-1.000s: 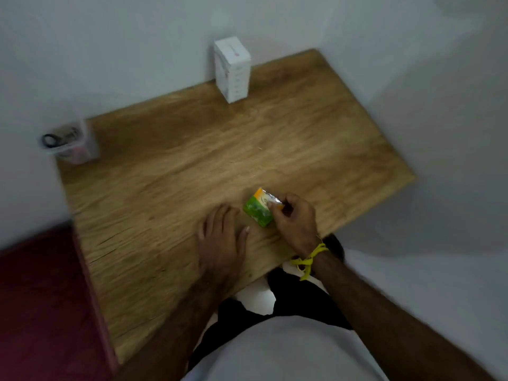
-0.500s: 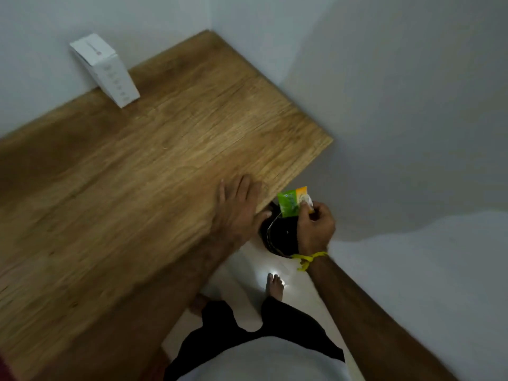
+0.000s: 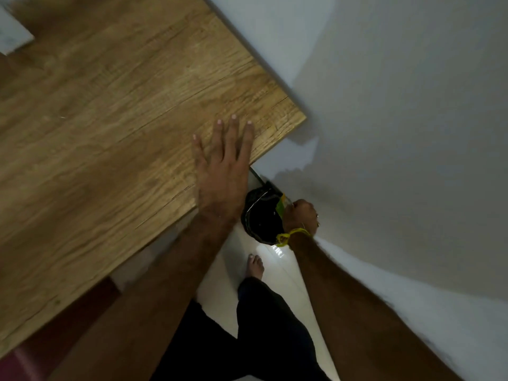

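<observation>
In the head view, the left hand [image 3: 224, 171] lies flat on the wooden surface [image 3: 110, 133], palm down, close to its near right corner. Its fingers [image 3: 233, 133] are straight and slightly spread, holding nothing. The right hand [image 3: 301, 215] is lower, off the edge of the surface and close to the wall [image 3: 412, 105]. Its fingers are curled and pinch a green packet [image 3: 281, 206]. Only a thin sliver of the packet shows, at the left side of the hand. The packet is right at the far right rim of a black bin [image 3: 261, 215], which stands on the white floor [image 3: 220, 284] just below the near edge of the surface. Whether the packet touches the rim cannot be told. A yellow thread [image 3: 292, 235] is tied round the right wrist. A bare foot [image 3: 255, 266] stands on the floor just near of the bin, with a dark trouser leg [image 3: 275, 325] behind it. A white box [image 3: 13, 37], cut off by the frame, sits on the far left of the surface. Something red [image 3: 68, 312] lies beneath the surface's near left edge, too blurred to identify.
</observation>
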### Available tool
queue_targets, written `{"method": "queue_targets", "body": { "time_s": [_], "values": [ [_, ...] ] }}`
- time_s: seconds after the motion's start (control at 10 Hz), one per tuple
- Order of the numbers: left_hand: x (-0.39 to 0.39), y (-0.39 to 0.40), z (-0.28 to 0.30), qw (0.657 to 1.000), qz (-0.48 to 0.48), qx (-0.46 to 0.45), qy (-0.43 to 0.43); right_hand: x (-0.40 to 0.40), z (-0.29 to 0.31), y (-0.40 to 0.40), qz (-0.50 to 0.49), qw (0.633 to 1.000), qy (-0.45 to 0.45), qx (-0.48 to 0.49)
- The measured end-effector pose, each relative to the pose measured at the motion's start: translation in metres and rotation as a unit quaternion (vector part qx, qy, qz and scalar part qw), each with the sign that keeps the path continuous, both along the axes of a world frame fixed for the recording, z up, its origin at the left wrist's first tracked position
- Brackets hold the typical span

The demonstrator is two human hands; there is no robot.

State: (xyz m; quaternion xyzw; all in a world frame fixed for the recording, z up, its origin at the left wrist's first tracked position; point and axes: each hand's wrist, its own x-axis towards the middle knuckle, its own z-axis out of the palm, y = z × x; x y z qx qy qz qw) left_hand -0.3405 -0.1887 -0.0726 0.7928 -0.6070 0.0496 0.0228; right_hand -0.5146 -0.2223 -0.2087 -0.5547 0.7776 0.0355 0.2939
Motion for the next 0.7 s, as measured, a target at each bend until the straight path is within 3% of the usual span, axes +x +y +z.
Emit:
{"method": "queue_targets", "body": {
  "time_s": [0.2,0.4,0.6,0.7],
  "values": [
    [-0.02,-0.013,-0.024,0.995,0.067,-0.057,-0.054,-0.003,-0.08,-0.019,0.029,0.998,0.023,0.053],
    [-0.018,-0.031,-0.049,0.966,0.035,-0.174,-0.188,-0.009,-0.132,-0.016,0.003,0.997,0.023,0.076],
    [-0.019,-0.029,-0.041,0.969,0.055,-0.171,-0.168,-0.019,-0.107,-0.004,-0.021,0.998,0.005,0.065],
    [-0.023,-0.028,-0.029,0.98,0.077,-0.121,-0.141,-0.016,-0.08,-0.002,-0.01,0.999,-0.007,0.05]
  ]
}}
